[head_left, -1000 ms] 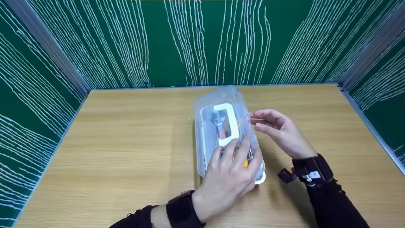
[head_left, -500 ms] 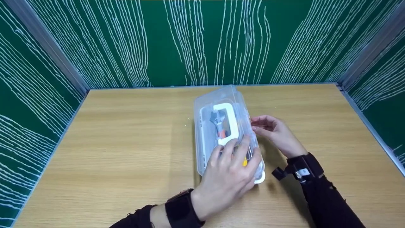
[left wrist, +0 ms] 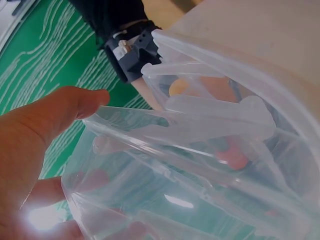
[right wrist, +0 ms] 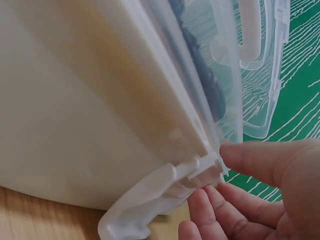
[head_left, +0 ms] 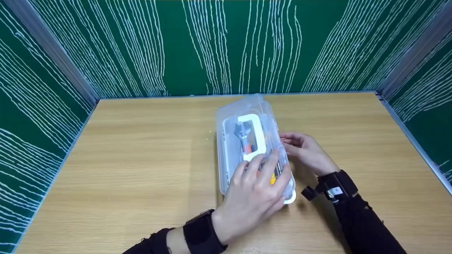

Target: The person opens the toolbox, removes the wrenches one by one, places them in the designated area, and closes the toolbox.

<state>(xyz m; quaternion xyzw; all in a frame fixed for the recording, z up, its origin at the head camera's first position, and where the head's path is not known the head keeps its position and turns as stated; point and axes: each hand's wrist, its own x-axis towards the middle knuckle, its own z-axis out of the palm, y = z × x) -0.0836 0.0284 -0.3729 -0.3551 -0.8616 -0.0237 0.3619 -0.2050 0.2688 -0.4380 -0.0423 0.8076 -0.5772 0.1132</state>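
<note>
A translucent plastic toolbox with a white handle on its lid stands on the table. Through the plastic I see an adjustable wrench with an orange grip and a yellow piece. My left hand grips the lid's near end. In the left wrist view its thumb touches a corner of the lid, with fingers across from it. My right hand is at the box's right side. Its thumb and fingers pinch the rim by a white latch, which sticks outward in the right wrist view.
A wooden table bears the box. Green walls with white wavy lines enclose its back and both sides. Small white specks lie left of the box. A black camera band is on each wrist.
My right hand has moved slightly nearer along the box's right side, and its thumb and fingers have closed on the rim. The left hand and toolbox have stayed nearly still.
</note>
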